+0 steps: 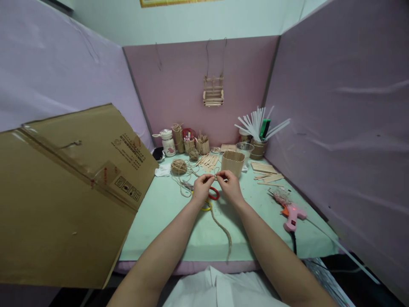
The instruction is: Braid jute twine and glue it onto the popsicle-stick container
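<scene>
My left hand [202,187] and my right hand [230,186] meet over the middle of the table, thumbs and fingertips pinched together. Both are closed on jute twine [221,226], whose loose tail runs down toward the front edge. The short bit between the fingertips is mostly hidden. Under my hands lie scissors [214,194] with a red and a yellow handle loop, partly covered by my left hand. Just behind my right hand stands a box-like holder made of craft sticks [232,162]. A ball of twine [179,166] with loose strands lies to the left.
A pink hot glue gun [294,215] with a lit red light rests at the right, its cord over the edge. Loose craft sticks [263,168] lie behind it. Glue sticks [257,121] fill a pot at the back. A large cardboard sheet [73,204] leans at left.
</scene>
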{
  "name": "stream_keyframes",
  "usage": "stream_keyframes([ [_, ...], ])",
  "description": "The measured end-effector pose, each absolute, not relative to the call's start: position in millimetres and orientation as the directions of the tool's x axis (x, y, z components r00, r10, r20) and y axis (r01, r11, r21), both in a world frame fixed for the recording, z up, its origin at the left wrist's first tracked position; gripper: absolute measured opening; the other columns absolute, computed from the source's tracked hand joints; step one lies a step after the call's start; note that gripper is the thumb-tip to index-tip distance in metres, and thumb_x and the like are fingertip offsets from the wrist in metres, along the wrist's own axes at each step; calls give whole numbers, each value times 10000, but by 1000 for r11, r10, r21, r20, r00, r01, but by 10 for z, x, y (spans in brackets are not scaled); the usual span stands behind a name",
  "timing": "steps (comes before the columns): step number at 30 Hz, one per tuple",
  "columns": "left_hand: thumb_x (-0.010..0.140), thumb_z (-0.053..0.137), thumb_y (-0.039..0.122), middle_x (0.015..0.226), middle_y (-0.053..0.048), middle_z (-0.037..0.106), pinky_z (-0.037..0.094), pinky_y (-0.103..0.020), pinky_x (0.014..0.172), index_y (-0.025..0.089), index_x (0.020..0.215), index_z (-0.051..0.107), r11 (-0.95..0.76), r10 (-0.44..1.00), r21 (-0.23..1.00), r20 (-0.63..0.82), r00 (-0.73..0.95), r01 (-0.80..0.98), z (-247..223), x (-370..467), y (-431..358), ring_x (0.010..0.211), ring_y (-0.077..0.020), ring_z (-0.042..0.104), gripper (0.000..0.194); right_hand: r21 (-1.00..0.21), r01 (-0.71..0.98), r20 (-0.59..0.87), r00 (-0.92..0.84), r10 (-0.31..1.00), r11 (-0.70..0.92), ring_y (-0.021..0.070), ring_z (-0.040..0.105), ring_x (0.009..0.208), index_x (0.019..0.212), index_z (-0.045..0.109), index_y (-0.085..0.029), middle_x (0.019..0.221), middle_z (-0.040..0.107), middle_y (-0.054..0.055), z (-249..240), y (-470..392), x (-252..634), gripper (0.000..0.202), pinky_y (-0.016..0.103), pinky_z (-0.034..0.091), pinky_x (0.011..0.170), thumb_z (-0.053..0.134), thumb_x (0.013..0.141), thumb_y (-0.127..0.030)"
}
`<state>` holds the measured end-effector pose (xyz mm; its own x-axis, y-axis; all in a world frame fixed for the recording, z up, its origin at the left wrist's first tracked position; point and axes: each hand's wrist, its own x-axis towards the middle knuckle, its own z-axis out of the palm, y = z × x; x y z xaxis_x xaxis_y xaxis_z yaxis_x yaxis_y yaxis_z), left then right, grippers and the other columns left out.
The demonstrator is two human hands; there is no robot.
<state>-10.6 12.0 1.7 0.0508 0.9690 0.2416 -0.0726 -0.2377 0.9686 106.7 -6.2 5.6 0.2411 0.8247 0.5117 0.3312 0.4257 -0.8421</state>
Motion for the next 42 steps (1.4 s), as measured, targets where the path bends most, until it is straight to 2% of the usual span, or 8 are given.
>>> stream_keyframes([
  [13,748,600,257,766,-30,628,444,-268,734,177,747,673,-456,889,873,457,34,172,23,-147,114,769,-145,567,109,-848,328,501,248,829,415,177,578,708,697,663,-191,731,646,45,122,-111,1058,152,308,450,663,572,746,-303],
  [21,737,589,246,731,-11,620,435,-250,710,169,728,641,-374,925,910,380,0,178,20,-102,72,729,-131,554,93,-827,404,518,278,809,391,161,540,664,647,601,-193,680,591,22,64,-83,1032,120,298,435,650,555,723,-275],
  [29,699,617,285,727,-18,622,428,-258,709,162,739,649,-347,937,933,350,-12,96,-25,-105,118,722,-132,544,133,-889,296,426,257,868,349,174,552,686,697,619,-185,718,624,33,89,-82,1048,122,307,435,670,566,708,-295],
  [31,679,626,285,712,-13,610,424,-244,656,165,728,636,-267,964,964,267,-5,-11,-9,-95,108,695,-124,535,130,-885,302,433,252,866,354,170,542,678,689,605,-189,704,610,26,82,-80,1047,108,303,431,663,561,711,-285],
  [33,660,624,266,646,-1,565,382,-216,539,161,690,599,-59,996,981,71,57,-185,18,-100,108,595,-99,492,112,-862,332,466,222,857,383,165,534,676,684,588,-194,706,591,20,73,-87,1038,90,298,429,658,551,723,-266],
  [37,648,577,195,504,30,418,276,-196,413,159,578,500,475,858,792,-320,401,-383,74,-167,154,432,-58,350,110,-747,426,589,69,805,510,156,514,699,704,566,-206,764,554,17,72,-121,1016,68,289,423,664,520,754,-214],
  [40,653,567,173,491,31,402,277,-189,400,162,553,464,605,777,678,-391,493,-417,86,-202,185,421,-54,347,144,-682,459,634,-17,773,569,156,506,726,729,565,-211,799,538,21,79,-137,1019,75,288,421,687,505,769,-193],
  [42,645,600,171,508,29,421,262,-175,393,151,578,490,565,808,701,-360,467,-436,73,-190,187,431,-48,354,130,-690,450,632,-10,775,568,154,508,727,740,573,-208,811,542,23,78,-132,1028,78,287,423,687,504,774,-198],
])
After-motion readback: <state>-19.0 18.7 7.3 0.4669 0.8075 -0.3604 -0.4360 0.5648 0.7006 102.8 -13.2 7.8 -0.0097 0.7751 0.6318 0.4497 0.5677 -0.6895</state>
